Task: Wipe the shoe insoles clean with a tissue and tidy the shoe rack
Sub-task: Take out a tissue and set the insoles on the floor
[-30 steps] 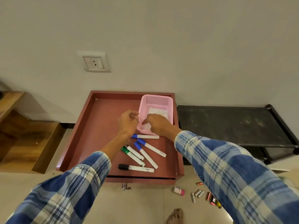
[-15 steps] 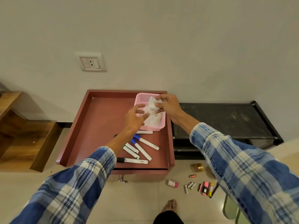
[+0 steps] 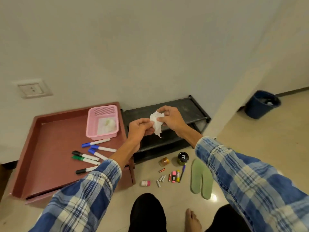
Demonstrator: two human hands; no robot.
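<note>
Left hand [image 3: 139, 129] and right hand [image 3: 172, 119] both pinch one tissue [image 3: 156, 123], held above the shoe rack [image 3: 185, 106]. The green insoles [image 3: 197, 173] lie on the floor in front of the shoe rack. Risk: opposed pulling may tear the thin tissue.

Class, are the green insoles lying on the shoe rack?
No, the green insoles lie on the floor, in front of the black shoe rack.

Before you, the beige floor [image 3: 250, 139] carries two green insoles [image 3: 200, 178] side by side, a scatter of small batteries [image 3: 161, 179], a dark-lidded jar [image 3: 183, 158] and an amber jar [image 3: 164, 161]. The red tray-topped table [image 3: 55, 148] bears a pink basket [image 3: 93, 124] and six markers [image 3: 93, 158]. The black shoe rack [image 3: 189, 108] stands just beside it. A blue bin [image 3: 260, 106] sits well apart.
</note>
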